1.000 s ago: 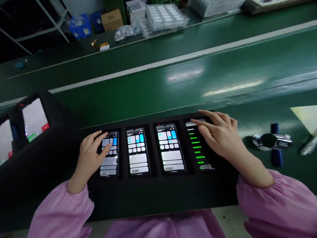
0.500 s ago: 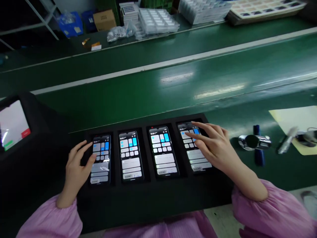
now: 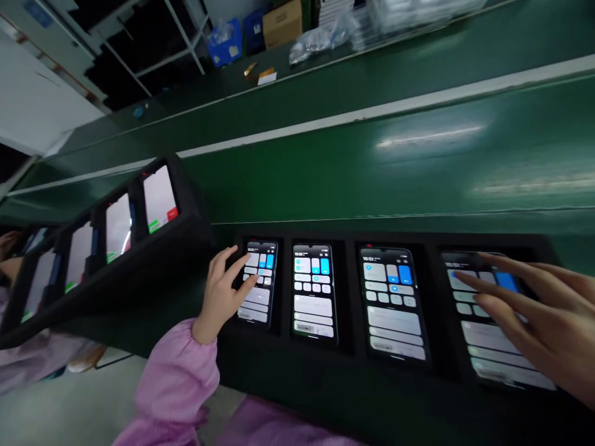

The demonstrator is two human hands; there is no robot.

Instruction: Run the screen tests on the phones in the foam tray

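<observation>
A black tray (image 3: 348, 310) holds several lit phones in a row, their screens showing panels of tiles and sliders. My left hand (image 3: 222, 297) is over the leftmost phone (image 3: 253, 303), fingers apart, with thumb and a fingertip at the upper half of its screen. At the right edge of the view, my right hand (image 3: 543, 310) reaches over the rightmost phone (image 3: 495, 337) with fingers stretched out. One fingertip is at the upper left tiles; contact is hard to tell. Between them lie two more phones, a left one (image 3: 315, 303) and a right one (image 3: 394, 310), untouched.
Another black tray (image 3: 193, 217) with several white-screened phones stands tilted at the left. A person's sleeve (image 3: 28, 365) shows beyond it. Across the green bench (image 3: 297, 179) are a blue bin (image 3: 225, 46), a cardboard box (image 3: 282, 25) and plastic bags (image 3: 320, 40).
My view has turned left, bringing more of the tilted tray into sight. My left fingers have shifted slightly further onto the leftmost screen. My right hand stays over the rightmost phone.
</observation>
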